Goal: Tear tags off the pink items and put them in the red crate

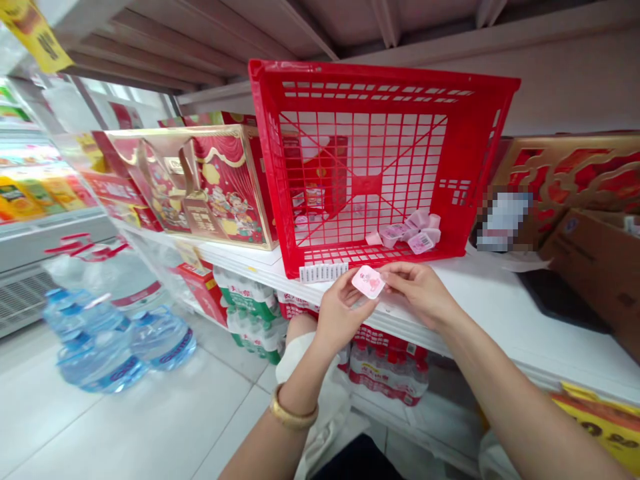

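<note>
My left hand (343, 312) grips a small pink plastic cup (369, 283) with a printed lid facing up at me. On the cup's right edge, the fingers of my right hand (419, 293) are pinched together. Just behind my hands, a red plastic basket (385, 73) lies on its side on the white shelf, its opening towards me. Several similar pink cups (421, 241) rest inside it at the lower right, some showing barcode labels. A white strip of barcode stickers (324, 273) lies at the basket's lower left edge, close to my left hand.
Gift boxes (230, 193) stand left of the basket. A brown carton (595, 257), a dark flat object (560, 300) and a blurred-out upright item (505, 220) are on the right. Packs of bottled water (387, 370) fill the lower shelf; large water bottles (115, 347) stand on the floor.
</note>
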`<state>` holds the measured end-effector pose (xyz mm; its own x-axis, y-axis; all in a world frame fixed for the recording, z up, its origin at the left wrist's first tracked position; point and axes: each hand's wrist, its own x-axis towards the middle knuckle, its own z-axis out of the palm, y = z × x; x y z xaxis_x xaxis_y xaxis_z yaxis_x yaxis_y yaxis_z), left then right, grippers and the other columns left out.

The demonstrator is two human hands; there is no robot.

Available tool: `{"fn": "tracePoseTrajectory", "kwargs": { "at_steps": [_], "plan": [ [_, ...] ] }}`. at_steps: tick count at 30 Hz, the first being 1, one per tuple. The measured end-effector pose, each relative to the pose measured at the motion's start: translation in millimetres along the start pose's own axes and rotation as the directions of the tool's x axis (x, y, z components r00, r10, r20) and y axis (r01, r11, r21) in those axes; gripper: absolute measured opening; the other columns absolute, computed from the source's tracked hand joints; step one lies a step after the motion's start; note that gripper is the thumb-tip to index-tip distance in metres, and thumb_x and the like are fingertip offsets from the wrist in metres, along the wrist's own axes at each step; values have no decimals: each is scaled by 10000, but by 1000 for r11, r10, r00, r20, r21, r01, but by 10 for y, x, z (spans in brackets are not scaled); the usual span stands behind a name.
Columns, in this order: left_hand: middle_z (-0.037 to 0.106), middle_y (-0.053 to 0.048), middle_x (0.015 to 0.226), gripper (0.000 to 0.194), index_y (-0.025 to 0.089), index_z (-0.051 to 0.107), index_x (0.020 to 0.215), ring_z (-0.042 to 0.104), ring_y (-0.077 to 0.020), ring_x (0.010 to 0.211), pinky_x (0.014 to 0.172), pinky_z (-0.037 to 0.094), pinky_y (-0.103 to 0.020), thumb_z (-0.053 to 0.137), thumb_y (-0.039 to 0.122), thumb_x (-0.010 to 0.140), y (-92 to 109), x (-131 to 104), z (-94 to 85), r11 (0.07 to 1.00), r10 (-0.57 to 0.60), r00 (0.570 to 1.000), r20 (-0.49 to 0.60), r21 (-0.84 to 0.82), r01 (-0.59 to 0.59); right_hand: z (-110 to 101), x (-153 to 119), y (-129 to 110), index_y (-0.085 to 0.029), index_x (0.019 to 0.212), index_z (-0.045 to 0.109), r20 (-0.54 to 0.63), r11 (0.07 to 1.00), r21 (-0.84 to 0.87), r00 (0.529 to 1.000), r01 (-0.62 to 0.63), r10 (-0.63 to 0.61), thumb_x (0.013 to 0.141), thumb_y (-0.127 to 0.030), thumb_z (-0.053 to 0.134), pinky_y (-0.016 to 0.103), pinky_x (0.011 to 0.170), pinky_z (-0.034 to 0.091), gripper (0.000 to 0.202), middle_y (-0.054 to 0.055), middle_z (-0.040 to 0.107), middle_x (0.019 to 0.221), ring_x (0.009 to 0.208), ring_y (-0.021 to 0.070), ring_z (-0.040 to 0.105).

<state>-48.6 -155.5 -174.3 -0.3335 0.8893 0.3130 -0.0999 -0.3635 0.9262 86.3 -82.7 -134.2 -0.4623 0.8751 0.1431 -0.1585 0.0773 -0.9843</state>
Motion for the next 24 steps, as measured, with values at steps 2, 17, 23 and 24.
{"fn": "tracePoseTrajectory", "kwargs": {
  "at_steps": [2,17,23,24],
  "plan": [
    [684,-107,1193,577,151,633,1164,656,-232,1088,1004,500,-378,792,156,610,42,-68,-55,996,-52,999,5,-70,52,49,-6,58,-167,779,745,30,1000,16,999,-14,14,563,-423,835,252,613,443,347,32,713,752,621,107,566],
    [730,-39,954,387,187,697,1116,641,-122,726,670,536,-237,700,314,751,48,-272,-425,973,-126,971,-202,-215,82,399,362,246,-178,1008,720,156,475,-770,848,425,-506,834,-196,536,387,897,469,254,110,672,1002,933,225,613],
    [717,-41,1041,358,202,711,1074,653,-164,874,726,549,-267,689,290,728,50,-260,-438,964,-151,968,-202,-249,98,455,412,276,-183,926,721,182,405,-828,870,387,-459,868,-247,542,378,869,458,199,97,657,957,912,232,606],
    [716,-44,1043,361,198,711,1072,653,-171,885,742,553,-280,689,294,725,47,-256,-438,965,-153,967,-205,-244,101,449,411,280,-187,895,714,179,411,-824,867,390,-465,863,-247,547,375,855,457,180,91,657,939,899,230,604]
  ]
}}
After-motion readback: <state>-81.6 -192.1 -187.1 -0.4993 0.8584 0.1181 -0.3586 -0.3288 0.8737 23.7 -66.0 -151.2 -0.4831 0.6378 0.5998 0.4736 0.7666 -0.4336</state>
